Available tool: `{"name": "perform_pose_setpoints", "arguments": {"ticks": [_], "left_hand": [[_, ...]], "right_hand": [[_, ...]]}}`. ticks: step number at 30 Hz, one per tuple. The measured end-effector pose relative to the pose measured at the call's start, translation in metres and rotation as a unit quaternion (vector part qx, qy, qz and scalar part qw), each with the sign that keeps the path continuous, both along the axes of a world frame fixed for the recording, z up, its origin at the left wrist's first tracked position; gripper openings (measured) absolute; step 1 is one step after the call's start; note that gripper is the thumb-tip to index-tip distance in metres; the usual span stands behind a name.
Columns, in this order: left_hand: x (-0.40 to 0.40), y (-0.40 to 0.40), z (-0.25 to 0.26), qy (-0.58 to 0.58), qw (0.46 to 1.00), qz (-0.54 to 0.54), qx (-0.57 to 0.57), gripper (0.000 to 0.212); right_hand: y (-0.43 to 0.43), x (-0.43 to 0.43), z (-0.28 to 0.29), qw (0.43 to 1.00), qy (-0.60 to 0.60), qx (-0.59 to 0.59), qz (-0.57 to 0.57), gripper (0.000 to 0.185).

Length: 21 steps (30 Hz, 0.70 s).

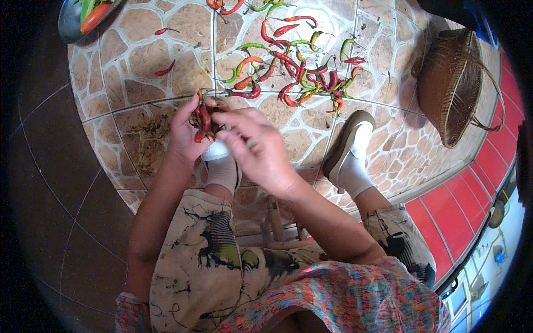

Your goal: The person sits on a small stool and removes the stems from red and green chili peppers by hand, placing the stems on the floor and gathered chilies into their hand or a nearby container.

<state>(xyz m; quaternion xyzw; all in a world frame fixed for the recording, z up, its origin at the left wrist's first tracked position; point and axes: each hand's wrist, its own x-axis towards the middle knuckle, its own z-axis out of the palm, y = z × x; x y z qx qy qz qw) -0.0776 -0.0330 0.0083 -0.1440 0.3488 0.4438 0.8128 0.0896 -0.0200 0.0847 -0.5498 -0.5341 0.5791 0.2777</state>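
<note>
My left hand (185, 135) holds a small bunch of red chili peppers (204, 120) upright between thumb and fingers, above my white shoe. My right hand (256, 145) is just to the right of the bunch, blurred, with its fingertips near or on the peppers; whether it pinches one is too blurred to tell. Ahead on the stone-patterned tile floor lies a loose spread of red, orange and green chili peppers (291, 62). Two single red peppers lie apart at the left, one of them a curved chili (165, 68).
A woven basket with a handle (447, 83) lies tipped at the right. A dark bowl (70, 25) with vegetables stands at the upper left. Dark plant scraps (143, 133) lie left of my hands. My other shoe (354, 141) is right of centre, near red tiles (449, 208).
</note>
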Motion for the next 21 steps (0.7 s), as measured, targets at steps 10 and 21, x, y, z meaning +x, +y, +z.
{"name": "perform_pose_setpoints", "arguments": {"ticks": [10,21], "left_hand": [[-0.002,0.004,0.002,-0.069,0.991,-0.071,0.091,0.036],[0.001,0.010,0.008,-0.058,0.994,-0.065,0.068,0.040]], "right_hand": [[-0.025,0.087,-0.084,0.974,-0.129,-0.101,-0.155,0.014],[0.015,0.037,-0.089,0.941,-0.310,0.093,0.097,0.022]]}}
